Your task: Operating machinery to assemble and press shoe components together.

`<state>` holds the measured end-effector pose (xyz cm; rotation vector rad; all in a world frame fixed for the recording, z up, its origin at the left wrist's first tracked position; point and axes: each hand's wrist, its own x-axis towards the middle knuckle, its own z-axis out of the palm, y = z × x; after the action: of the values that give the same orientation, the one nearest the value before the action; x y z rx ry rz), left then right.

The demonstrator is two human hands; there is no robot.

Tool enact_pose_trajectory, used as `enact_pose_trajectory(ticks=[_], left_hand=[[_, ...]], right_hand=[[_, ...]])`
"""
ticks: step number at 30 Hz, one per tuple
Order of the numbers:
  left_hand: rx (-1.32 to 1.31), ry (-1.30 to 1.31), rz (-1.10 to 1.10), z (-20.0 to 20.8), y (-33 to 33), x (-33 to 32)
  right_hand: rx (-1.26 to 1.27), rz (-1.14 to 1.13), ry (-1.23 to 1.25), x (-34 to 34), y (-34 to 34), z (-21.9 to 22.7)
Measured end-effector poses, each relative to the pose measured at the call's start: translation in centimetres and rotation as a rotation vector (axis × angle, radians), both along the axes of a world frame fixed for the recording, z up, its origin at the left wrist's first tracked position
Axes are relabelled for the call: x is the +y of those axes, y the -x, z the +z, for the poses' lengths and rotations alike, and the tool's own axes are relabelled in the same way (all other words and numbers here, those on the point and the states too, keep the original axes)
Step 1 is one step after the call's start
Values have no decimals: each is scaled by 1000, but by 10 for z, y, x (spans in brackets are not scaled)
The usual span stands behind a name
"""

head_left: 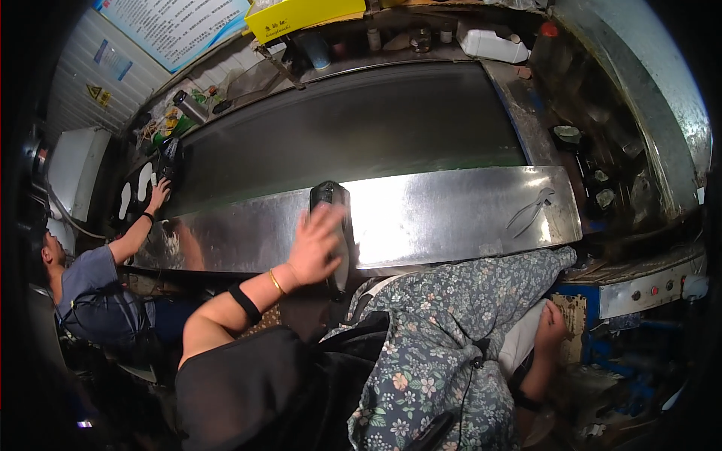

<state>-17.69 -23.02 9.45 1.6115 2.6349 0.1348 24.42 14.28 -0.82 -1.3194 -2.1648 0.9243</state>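
Left hand (319, 242) was blurred, fingers spread over a dark shoe-like piece (345, 244); couldn't tell if gripping. Piece lay beneath it, long axis crossing the metal desk (444, 203), near end past front edge; looked black, partly paler. Right hand (553, 325) was farther, grip unclear.

Dark elongated piece (328, 192), partly hidden from me, paler near end, lying across the steel counter (444, 214).

Lettering on poster (177, 34), box (312, 18), wall signs (98, 95)
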Motion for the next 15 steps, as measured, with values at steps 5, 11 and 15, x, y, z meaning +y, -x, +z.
enact_pose_trajectory(ticks=[5, 11, 15], left_hand=[[-776, -619, 845, -88, -16, -17], [-1593, -501, 577, -6, -67, 66], [-1429, -373, -320, 29, -118, 139]], right_hand=[[139, 205, 45, -39, 85, 33], [602, 396, 295, -57, 187, 87], [425, 322, -348, -23, 171, 146]])
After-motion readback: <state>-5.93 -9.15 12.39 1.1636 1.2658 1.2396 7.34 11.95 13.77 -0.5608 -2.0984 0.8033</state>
